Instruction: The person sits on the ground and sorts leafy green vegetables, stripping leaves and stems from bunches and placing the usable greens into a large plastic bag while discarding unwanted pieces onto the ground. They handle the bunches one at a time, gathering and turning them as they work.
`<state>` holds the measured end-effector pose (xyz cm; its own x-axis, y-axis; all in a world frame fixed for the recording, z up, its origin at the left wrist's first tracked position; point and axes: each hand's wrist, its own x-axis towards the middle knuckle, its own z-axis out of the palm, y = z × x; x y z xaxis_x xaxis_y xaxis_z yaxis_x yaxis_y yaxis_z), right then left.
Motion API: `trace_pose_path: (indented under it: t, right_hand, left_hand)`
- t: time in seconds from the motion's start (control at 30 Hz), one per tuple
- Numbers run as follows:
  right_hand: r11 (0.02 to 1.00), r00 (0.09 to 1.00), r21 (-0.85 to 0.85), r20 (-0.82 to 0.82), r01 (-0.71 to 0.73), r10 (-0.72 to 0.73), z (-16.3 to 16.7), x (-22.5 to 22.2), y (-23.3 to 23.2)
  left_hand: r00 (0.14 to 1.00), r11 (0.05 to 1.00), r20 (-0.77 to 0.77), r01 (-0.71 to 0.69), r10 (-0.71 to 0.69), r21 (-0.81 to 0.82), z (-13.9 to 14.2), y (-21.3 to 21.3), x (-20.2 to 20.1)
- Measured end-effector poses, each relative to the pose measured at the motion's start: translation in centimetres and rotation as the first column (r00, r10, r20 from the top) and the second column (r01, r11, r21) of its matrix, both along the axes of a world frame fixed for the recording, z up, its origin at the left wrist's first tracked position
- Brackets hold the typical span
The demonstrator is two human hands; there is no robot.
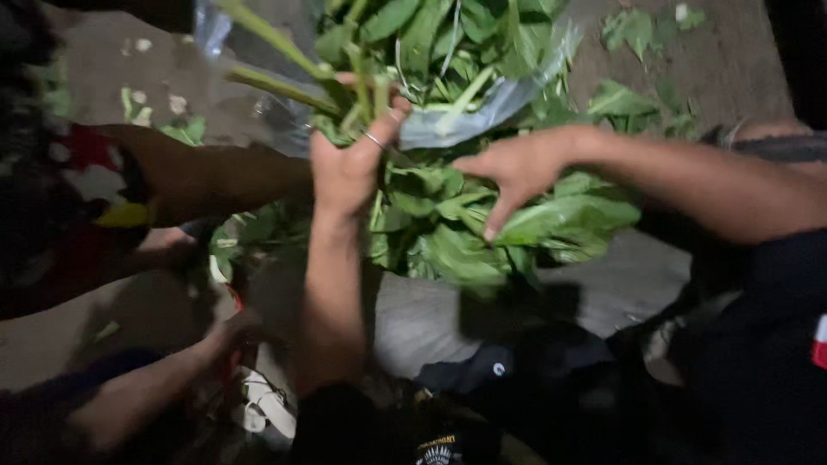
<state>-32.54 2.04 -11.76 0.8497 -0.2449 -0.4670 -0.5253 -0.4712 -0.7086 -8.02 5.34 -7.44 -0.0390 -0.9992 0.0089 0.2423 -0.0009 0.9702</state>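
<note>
Glossy clear plastic bag (482, 112) holds smooth, slightly shiny green leaves (457, 241); matt grey ground (129, 60).

An outdoor vegetable-sorting spot: leafy greens (448, 215) strewn on bare ground (112, 69)

Thin ring (374, 139), bare forearms, dark clothing.
</note>
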Motion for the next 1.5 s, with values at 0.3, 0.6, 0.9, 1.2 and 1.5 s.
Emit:
trace_pose_path:
  t: [0.3, 0.6, 0.9, 1.2, 1.5]
  right_hand:
    - [0.995, 0.892, -0.093, -0.453, -0.03, -0.016, -2.2, 0.6, 1.2]
    - [0.857, 0.958, -0.433, -0.184, -0.279, 0.219, -12.7, 0.9, 8.1]
    - [0.828, 0.922, -0.515, 0.167, -0.221, 0.35, -15.1, 1.7, 10.5]
    - [0.988, 0.99, 0.09, -0.052, -0.126, 0.131, -1.8, 1.1, 3.1]
    - [0.957, 0.952, -0.196, 0.261, 0.213, -0.158, 7.1, -2.4, -1.3]
  left_hand:
    - [0.999, 0.999, -0.051, 0.018, -0.02, -0.034, 0.8, 0.7, -0.7]
    - [0.997, 0.998, -0.081, -0.02, 0.015, -0.06, 0.6, 0.2, -1.1]
    - [0.982, 0.998, -0.185, 0.021, -0.032, -0.06, 1.0, 0.3, -1.4]
    - [0.996, 0.995, 0.019, 0.084, -0.085, 0.06, 1.7, 0.0, -1.1]
    - [0.98, 0.984, 0.105, 0.173, -0.168, -0.044, 0.0, 0.0, -1.5]
